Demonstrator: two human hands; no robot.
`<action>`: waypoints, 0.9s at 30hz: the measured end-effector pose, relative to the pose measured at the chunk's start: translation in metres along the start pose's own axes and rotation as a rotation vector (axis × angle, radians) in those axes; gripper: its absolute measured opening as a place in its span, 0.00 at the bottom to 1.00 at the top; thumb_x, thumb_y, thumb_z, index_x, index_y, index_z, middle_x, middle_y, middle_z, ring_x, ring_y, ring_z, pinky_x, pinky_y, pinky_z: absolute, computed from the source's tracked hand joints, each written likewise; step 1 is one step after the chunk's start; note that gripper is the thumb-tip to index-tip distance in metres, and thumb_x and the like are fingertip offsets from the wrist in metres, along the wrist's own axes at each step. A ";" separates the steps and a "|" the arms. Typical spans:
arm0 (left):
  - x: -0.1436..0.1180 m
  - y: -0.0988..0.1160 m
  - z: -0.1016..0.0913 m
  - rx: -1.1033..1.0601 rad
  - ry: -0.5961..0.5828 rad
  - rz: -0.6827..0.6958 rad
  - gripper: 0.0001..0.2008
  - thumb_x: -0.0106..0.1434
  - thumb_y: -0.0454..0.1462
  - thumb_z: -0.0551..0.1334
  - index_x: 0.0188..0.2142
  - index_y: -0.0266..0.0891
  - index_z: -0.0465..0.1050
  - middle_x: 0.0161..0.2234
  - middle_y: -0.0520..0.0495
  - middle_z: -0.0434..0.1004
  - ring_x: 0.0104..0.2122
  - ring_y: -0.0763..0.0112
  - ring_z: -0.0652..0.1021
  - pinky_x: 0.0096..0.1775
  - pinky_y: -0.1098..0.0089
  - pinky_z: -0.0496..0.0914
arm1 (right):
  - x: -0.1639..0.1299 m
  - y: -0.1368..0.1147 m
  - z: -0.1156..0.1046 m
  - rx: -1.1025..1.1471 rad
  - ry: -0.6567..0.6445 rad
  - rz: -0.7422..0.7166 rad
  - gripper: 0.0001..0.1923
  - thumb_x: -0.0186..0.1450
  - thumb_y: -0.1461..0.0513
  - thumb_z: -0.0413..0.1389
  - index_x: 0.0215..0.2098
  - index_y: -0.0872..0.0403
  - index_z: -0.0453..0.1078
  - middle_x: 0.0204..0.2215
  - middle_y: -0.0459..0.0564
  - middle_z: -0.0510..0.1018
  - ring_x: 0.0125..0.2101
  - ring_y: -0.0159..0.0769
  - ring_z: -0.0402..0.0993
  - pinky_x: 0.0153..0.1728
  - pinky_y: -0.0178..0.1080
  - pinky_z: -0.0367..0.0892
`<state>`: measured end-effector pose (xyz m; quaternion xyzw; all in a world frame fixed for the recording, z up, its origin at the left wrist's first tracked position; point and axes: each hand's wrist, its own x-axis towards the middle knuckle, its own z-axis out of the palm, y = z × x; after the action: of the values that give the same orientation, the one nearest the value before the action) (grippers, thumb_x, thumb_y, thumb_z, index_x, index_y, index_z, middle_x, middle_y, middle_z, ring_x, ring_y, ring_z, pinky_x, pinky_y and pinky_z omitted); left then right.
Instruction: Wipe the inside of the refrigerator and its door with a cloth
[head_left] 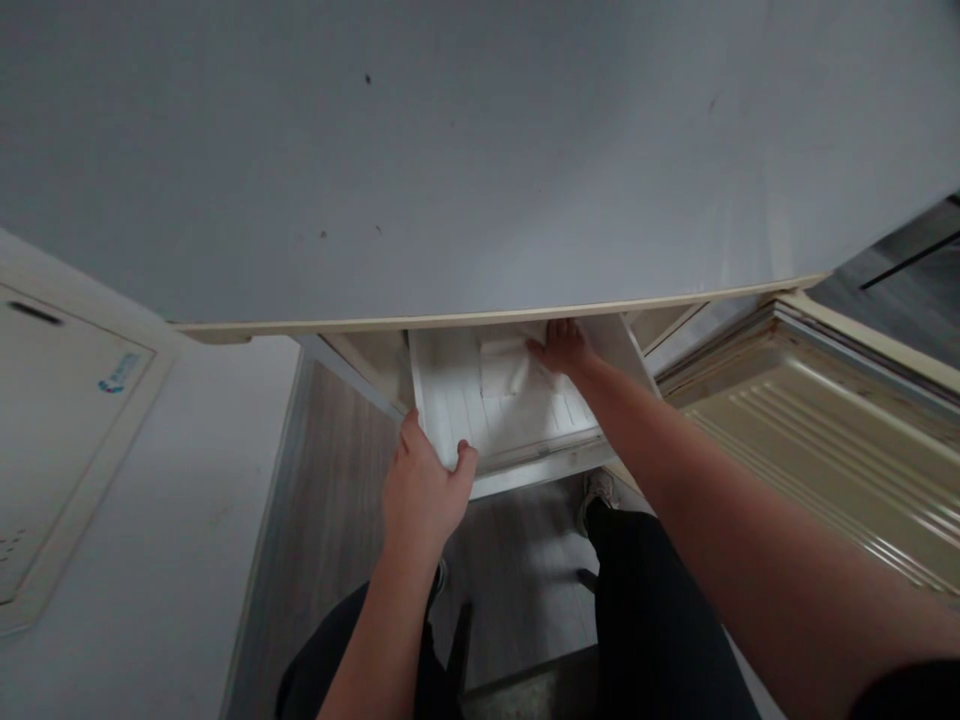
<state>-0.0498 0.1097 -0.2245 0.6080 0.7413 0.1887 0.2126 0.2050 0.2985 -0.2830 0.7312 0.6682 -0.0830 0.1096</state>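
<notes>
Your left hand (pixel 424 490) is clamped on the front left corner of the white drawer (pixel 450 405), thumb over the rim, which steadies it while it stands pulled out beneath the freezer door (pixel 450 170). Your right hand (pixel 562 347) reaches past that grip to the drawer's back, fingers resting on a pale frosted packet (pixel 504 368); whether they close on it, you cannot tell. Far left of the grip, a blue label (pixel 118 373) on a white panel is too blurred to read.
</notes>
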 end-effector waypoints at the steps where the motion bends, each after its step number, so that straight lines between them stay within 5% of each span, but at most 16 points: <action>1: 0.000 0.000 0.000 0.002 0.003 0.003 0.39 0.65 0.48 0.57 0.68 0.27 0.52 0.60 0.22 0.71 0.58 0.38 0.76 0.56 0.46 0.72 | 0.001 0.007 -0.001 -0.015 0.006 0.023 0.47 0.74 0.45 0.37 0.74 0.77 0.38 0.73 0.76 0.42 0.74 0.62 0.37 0.71 0.57 0.42; 6: -0.001 -0.001 0.000 0.002 0.009 0.011 0.38 0.65 0.47 0.57 0.68 0.26 0.52 0.61 0.22 0.70 0.59 0.39 0.75 0.57 0.47 0.72 | 0.005 0.000 -0.001 0.033 0.016 0.046 0.45 0.73 0.43 0.39 0.77 0.66 0.40 0.74 0.73 0.45 0.73 0.65 0.42 0.70 0.61 0.44; 11: -0.003 -0.002 0.000 -0.018 0.012 0.030 0.37 0.65 0.47 0.57 0.68 0.28 0.52 0.61 0.24 0.70 0.59 0.40 0.75 0.57 0.47 0.72 | 0.009 -0.007 0.009 0.099 -0.008 0.013 0.58 0.64 0.29 0.40 0.78 0.55 0.35 0.76 0.66 0.36 0.73 0.73 0.28 0.68 0.71 0.35; 16: -0.001 -0.004 0.002 0.001 0.029 0.040 0.37 0.65 0.47 0.57 0.67 0.28 0.53 0.60 0.24 0.72 0.58 0.40 0.77 0.55 0.48 0.72 | 0.008 0.027 0.014 0.053 -0.056 -0.094 0.44 0.74 0.41 0.32 0.78 0.55 0.29 0.76 0.58 0.30 0.75 0.61 0.28 0.71 0.65 0.34; 20: -0.001 -0.002 0.003 0.023 0.033 0.053 0.38 0.65 0.47 0.57 0.67 0.25 0.52 0.60 0.21 0.71 0.58 0.40 0.76 0.55 0.48 0.72 | -0.018 0.038 0.015 0.000 -0.094 -0.122 0.42 0.75 0.46 0.34 0.77 0.60 0.25 0.75 0.58 0.23 0.74 0.60 0.22 0.73 0.58 0.32; 23: -0.001 0.000 0.002 0.027 0.032 0.059 0.38 0.65 0.46 0.57 0.67 0.24 0.53 0.59 0.22 0.72 0.57 0.41 0.77 0.55 0.50 0.73 | -0.036 0.025 0.014 -0.028 -0.122 -0.273 0.42 0.75 0.47 0.38 0.77 0.58 0.26 0.75 0.58 0.21 0.73 0.62 0.18 0.72 0.61 0.31; 27: -0.001 0.002 0.001 0.044 0.037 0.038 0.37 0.64 0.46 0.58 0.67 0.25 0.54 0.57 0.23 0.74 0.55 0.41 0.78 0.53 0.50 0.73 | -0.036 -0.022 0.012 -0.021 -0.093 -0.440 0.41 0.75 0.48 0.40 0.78 0.55 0.30 0.75 0.57 0.24 0.73 0.62 0.19 0.71 0.63 0.30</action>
<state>-0.0481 0.1088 -0.2240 0.6228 0.7374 0.1877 0.1819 0.1805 0.2625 -0.2858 0.5621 0.8066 -0.1315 0.1270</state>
